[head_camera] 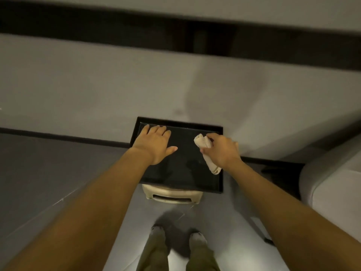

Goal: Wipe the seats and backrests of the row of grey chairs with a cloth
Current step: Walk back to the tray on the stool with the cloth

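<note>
The wall (pixel 97 85) closes off 12 o'clock just behind the black tray (pixel 175 173). A grey chair (pixel 332 182) blocks 3 o'clock; open floor (pixel 48 163) lies at 9 o'clock.

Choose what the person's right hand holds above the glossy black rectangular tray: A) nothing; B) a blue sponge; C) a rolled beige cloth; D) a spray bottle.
C: the right hand grips a rolled beige cloth, while the left hand rests flat on the glossy black rectangular tray.
</note>
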{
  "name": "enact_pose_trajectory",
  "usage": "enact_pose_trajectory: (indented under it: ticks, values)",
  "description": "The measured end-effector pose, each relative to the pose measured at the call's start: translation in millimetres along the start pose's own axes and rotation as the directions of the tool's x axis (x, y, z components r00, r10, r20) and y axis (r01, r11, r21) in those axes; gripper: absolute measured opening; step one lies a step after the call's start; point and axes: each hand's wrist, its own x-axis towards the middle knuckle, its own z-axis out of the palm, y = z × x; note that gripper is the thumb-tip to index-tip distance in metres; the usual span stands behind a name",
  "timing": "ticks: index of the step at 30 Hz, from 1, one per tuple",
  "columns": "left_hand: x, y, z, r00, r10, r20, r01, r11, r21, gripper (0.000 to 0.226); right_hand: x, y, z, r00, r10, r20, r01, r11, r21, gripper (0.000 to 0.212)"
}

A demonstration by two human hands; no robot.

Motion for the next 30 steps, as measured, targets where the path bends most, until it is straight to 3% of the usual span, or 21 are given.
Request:
enact_pose_trajectory:
  ticks: [9,14,21,26,30]
  values:
    - [90.0,-33.7,106.3,0.986,0.116,0.117,-0.119,0.992,0.027,0.068,52.2,33.7,125.4,0.966,0.243,0.086,-0.237,0.969,-0.075,0.043]
    - [127.1,-39.9,136.6,0.989,0.132,0.064,-0.135,0.990,0.037,0.068,78.2,48.8,163.5,0.955,0.292,0.052,-0.289,0.956,-0.050,0.038]
    - [161.7,-40.9,168.3,0.988,0.157,0.016,-0.157,0.988,0.007,0.071,123.0,72.1,186.9,0.969,0.247,-0.017,-0.247,0.968,-0.037,0.035]
    - [171.2,-42.2,192.0,0.988,0.154,-0.008,-0.154,0.988,0.016,0.072,126.2,86.5,205.3,0.967,0.248,-0.060,-0.251,0.967,-0.034,0.057]
    - [174.4,-41.1,203.3,0.990,0.138,-0.021,-0.138,0.990,0.008,0.073,105.8,90.4,224.2,0.986,0.059,-0.157,-0.086,0.982,-0.170,0.055]
